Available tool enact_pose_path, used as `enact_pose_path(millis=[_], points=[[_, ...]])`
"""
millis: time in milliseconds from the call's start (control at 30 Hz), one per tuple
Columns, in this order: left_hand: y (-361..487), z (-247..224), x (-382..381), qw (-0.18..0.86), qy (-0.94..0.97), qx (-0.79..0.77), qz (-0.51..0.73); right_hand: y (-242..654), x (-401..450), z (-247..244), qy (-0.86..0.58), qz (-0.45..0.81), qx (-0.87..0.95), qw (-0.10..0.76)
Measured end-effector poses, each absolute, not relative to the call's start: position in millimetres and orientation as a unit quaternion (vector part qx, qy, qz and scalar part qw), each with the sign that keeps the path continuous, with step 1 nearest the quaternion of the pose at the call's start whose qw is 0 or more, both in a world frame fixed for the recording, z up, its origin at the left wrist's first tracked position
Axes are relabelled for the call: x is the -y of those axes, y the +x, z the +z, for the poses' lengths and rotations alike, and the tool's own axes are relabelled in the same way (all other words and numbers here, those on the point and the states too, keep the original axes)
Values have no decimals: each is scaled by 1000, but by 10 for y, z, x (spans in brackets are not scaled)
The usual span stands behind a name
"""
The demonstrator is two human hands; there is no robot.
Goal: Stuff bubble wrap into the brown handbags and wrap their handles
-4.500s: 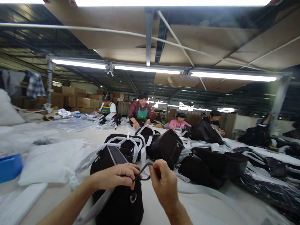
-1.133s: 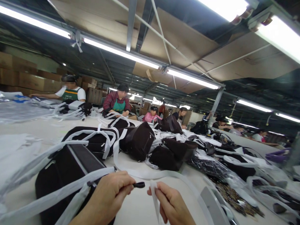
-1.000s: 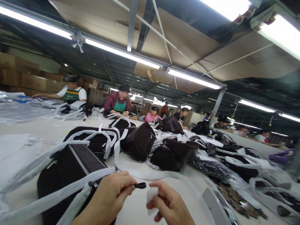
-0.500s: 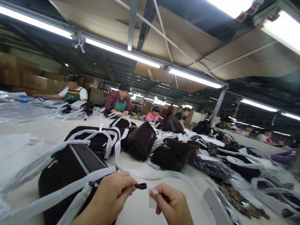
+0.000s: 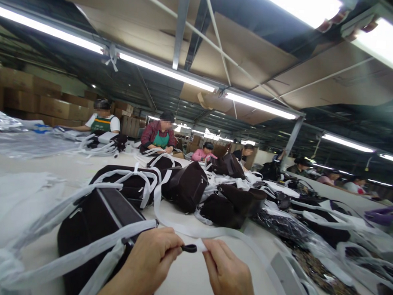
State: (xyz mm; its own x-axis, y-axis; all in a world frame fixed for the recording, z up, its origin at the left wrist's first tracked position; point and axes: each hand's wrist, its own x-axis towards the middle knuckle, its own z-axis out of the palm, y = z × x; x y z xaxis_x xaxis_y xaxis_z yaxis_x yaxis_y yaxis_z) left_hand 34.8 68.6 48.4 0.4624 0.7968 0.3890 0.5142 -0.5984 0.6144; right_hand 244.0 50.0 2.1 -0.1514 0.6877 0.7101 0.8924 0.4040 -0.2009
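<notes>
My left hand pinches a small black strap loop, whose rounded end sticks out to the right of my fingertips. Just beside it, my right hand grips a small white strip between thumb and fingers, and the strip's end meets the loop. Under and behind my left forearm lies a black bag with a zipper. Its long straps are wrapped in white paper. A flat white band curves over the table behind my hands.
More dark bags with wrapped straps crowd the table's middle. A grey metal box-like object stands at front right, near a pile of small brownish pieces. Clear plastic sheets cover the left. Co-workers work along the far side.
My right hand has come in towards the left, bringing the white strip up against the black loop. The left hand keeps its pinch. The whole view has shifted slightly.
</notes>
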Motion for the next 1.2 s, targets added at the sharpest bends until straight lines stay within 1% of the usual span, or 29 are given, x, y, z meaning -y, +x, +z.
enact_pose_path(millis=[500, 567, 667, 733, 833, 1033, 1200], points=[[345, 525, -655, 214, 818, -418, 331, 2400, -386, 156, -503, -323, 749, 284], [351, 519, -660, 213, 817, -421, 331, 2431, -387, 155, -491, -340, 749, 287], [353, 527, -654, 212, 815, -426, 330, 2469, -406, 132, -435, -372, 758, 312], [348, 540, -643, 214, 814, -427, 329, 2464, -413, 129, -418, -374, 761, 325], [341, 548, -634, 210, 817, -426, 328, 2413, -393, 169, -441, -361, 752, 330], [336, 507, -654, 193, 822, -423, 329, 2350, -331, 327, -461, -386, 748, 281], [344, 485, -665, 170, 829, -426, 321, 2339, -367, 433, -399, -361, 790, 293]])
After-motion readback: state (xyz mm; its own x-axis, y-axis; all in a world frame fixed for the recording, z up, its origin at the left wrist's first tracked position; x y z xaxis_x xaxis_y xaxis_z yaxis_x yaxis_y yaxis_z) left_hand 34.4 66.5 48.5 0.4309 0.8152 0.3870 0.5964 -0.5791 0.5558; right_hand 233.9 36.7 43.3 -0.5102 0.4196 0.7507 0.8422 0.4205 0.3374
